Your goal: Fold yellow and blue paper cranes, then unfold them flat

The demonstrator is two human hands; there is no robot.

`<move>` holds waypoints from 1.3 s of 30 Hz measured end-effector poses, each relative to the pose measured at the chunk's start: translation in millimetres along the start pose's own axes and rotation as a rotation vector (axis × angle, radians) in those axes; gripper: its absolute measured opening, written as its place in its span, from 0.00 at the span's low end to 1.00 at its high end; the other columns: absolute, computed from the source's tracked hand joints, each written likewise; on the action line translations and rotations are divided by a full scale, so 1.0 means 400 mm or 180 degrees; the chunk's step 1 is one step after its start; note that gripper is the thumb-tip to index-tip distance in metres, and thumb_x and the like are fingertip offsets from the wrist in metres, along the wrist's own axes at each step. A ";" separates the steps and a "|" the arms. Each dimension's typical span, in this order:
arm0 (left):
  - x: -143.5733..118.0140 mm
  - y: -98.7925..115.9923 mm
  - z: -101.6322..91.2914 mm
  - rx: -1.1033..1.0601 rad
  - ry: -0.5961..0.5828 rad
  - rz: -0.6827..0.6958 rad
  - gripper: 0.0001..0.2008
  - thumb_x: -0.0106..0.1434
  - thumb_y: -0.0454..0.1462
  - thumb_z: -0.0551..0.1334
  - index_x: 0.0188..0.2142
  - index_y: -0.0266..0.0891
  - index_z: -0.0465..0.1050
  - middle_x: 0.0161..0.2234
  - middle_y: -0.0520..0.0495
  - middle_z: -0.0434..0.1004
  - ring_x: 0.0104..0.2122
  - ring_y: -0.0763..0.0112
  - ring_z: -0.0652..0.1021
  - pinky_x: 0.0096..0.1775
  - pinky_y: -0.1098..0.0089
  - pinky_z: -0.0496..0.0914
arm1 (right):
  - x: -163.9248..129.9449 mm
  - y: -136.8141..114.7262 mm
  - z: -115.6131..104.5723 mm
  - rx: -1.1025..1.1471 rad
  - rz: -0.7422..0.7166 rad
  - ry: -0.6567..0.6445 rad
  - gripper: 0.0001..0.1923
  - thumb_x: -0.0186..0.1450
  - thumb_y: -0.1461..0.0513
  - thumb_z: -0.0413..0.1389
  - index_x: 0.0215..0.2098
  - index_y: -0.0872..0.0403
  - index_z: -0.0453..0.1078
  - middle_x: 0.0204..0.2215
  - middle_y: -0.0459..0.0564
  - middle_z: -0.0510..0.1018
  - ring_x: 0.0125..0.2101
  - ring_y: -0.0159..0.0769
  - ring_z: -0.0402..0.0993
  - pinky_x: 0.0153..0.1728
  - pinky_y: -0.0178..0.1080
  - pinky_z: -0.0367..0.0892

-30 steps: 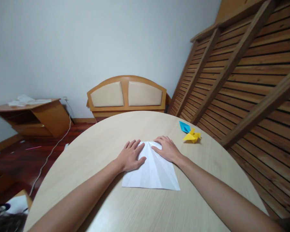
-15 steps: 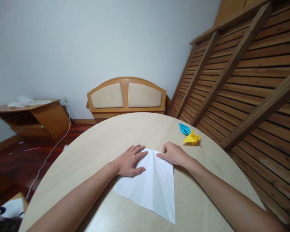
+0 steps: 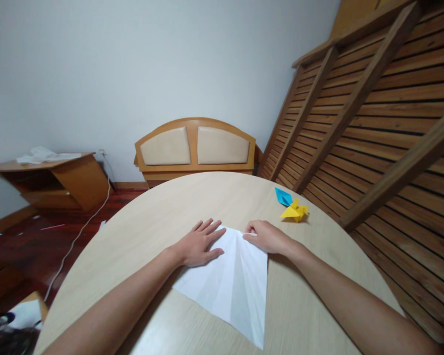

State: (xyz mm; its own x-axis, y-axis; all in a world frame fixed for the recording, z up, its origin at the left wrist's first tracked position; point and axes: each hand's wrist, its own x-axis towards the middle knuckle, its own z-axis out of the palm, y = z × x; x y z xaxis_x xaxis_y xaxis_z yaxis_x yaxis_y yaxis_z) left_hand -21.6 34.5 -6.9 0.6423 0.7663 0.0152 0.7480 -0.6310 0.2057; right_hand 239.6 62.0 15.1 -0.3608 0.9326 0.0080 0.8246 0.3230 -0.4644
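Note:
A creased sheet of white paper [image 3: 225, 283] lies on the round table in front of me, its fold lines fanning out from the far edge. My left hand [image 3: 202, 244] rests flat on the paper's upper left part, fingers spread. At the upper right edge, my right hand [image 3: 264, 236] has its fingers curled and pinches the paper between thumb and fingers. Past that hand sit a yellow origami figure [image 3: 295, 212] and a blue folded paper piece [image 3: 283, 196], close beside each other.
The pale round table [image 3: 140, 217] fills the foreground. Beyond it stands a wooden headboard [image 3: 194, 133] with two cream pads. Wooden slatted panels [image 3: 377, 123] lean along the right. On the left are a low cabinet [image 3: 77, 182] and a white cable [image 3: 79, 236] on the floor.
The paper has turned slightly, its near corner shifting left. My right hand has curled a little more at the paper's edge; my left hand stays flat.

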 end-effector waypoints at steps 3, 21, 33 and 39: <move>-0.001 -0.008 -0.001 0.0161 0.0140 -0.0430 0.30 0.71 0.53 0.48 0.68 0.45 0.54 0.70 0.41 0.48 0.69 0.47 0.51 0.64 0.43 0.49 | -0.007 -0.009 -0.011 0.0164 0.0017 -0.0274 0.05 0.60 0.63 0.59 0.30 0.56 0.77 0.30 0.51 0.83 0.30 0.37 0.76 0.29 0.33 0.63; 0.022 0.078 0.050 -0.0078 0.0748 -0.0570 0.31 0.69 0.47 0.54 0.65 0.31 0.56 0.66 0.34 0.60 0.66 0.53 0.60 0.66 0.53 0.54 | 0.003 -0.018 0.076 -0.0024 -0.0944 0.0605 0.13 0.65 0.58 0.59 0.46 0.54 0.75 0.48 0.56 0.78 0.51 0.45 0.70 0.54 0.44 0.62; 0.028 0.070 0.031 -0.0256 0.1236 -0.0155 0.32 0.65 0.40 0.58 0.65 0.38 0.52 0.64 0.34 0.59 0.63 0.51 0.62 0.63 0.49 0.60 | 0.024 -0.018 0.097 0.0483 -0.0467 0.0724 0.06 0.67 0.59 0.56 0.34 0.52 0.73 0.35 0.49 0.81 0.41 0.39 0.75 0.45 0.40 0.65; 0.021 0.126 0.034 -0.0123 0.1395 -0.0310 0.25 0.66 0.40 0.57 0.62 0.39 0.57 0.64 0.35 0.59 0.61 0.53 0.65 0.60 0.52 0.64 | 0.032 -0.010 0.089 0.1240 -0.0319 0.0818 0.10 0.68 0.56 0.52 0.37 0.54 0.70 0.28 0.47 0.81 0.30 0.36 0.76 0.33 0.35 0.66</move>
State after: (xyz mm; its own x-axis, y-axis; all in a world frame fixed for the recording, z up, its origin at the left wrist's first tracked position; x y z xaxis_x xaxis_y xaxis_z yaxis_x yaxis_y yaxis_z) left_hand 23.5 7.4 -9.9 0.4316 0.8058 0.4055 0.7893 -0.5550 0.2628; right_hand 216.2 67.1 -14.4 -0.2702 0.9254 0.2658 0.5487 0.3749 -0.7472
